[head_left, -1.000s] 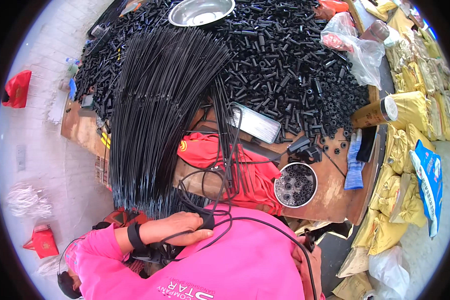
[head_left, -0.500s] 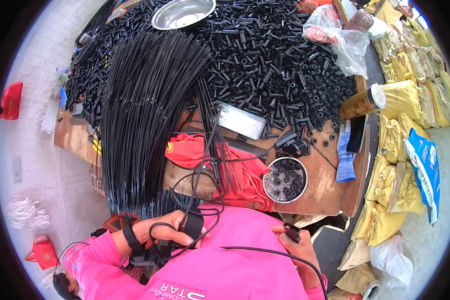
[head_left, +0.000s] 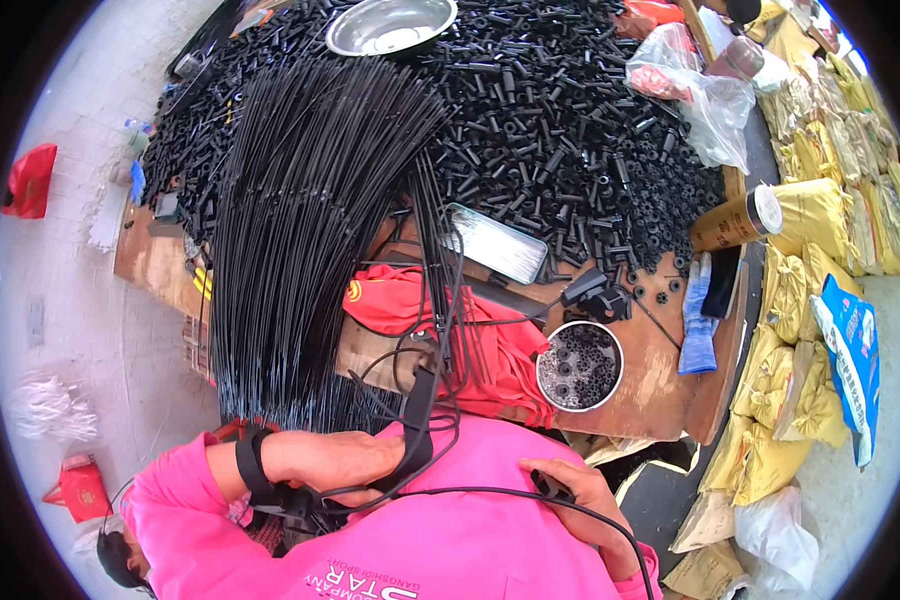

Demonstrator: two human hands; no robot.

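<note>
My left hand (head_left: 355,460) is bent in front of my pink top, closed on a wide black strap (head_left: 418,420) from which thin black cables loop upward. A black band with a dark device circles that wrist. My right hand (head_left: 585,500) lies against the right side of the top, its fingers closed round a small black clip-like piece (head_left: 550,486). A black cable (head_left: 490,490) runs across my chest from the left hand to the right forearm. Beyond the hands, a thick bundle of long black rods (head_left: 300,230) hangs over the table edge beside a red cloth (head_left: 490,350).
Black plastic tubes (head_left: 540,130) are heaped over the wooden table (head_left: 670,400). Around them are a metal basin (head_left: 390,28), a white tray (head_left: 498,243), a round tin of small black parts (head_left: 579,365), a tan bottle (head_left: 735,220) and a blue glove (head_left: 698,325). Yellow sacks (head_left: 770,380) line the right.
My left hand has turned with its back upward and the strap has swung up and right. My right hand has shifted slightly left. The whole view has moved a little.
</note>
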